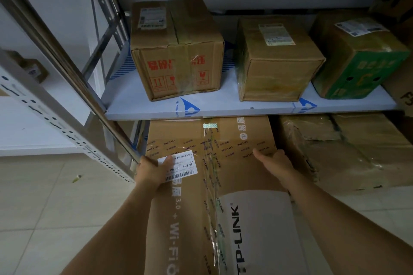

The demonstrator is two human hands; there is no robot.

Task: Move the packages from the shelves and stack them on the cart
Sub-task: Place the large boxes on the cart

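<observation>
A long brown TP-LINK carton [223, 163] reaches from under the white shelf [223, 109] out toward me over the floor. My left hand [152, 171] grips its left edge, thumb lying on the white barcode label [181, 166]. My right hand [276, 162] rests flat on the carton's top near its right edge, with the fingers over that side. On the shelf above stand three packages: a box with red fragile marks [176, 51], a plain taped box [277, 60] and a green-sided box [357, 56]. No cart is in view.
A metal shelf upright [67, 69] slants down just left of my left hand. A crumpled, tape-wrapped brown package [348, 149] sits right of the carton under the shelf. More cartons [400, 87] stand at the far right. Pale tiled floor [55, 207] lies to the left.
</observation>
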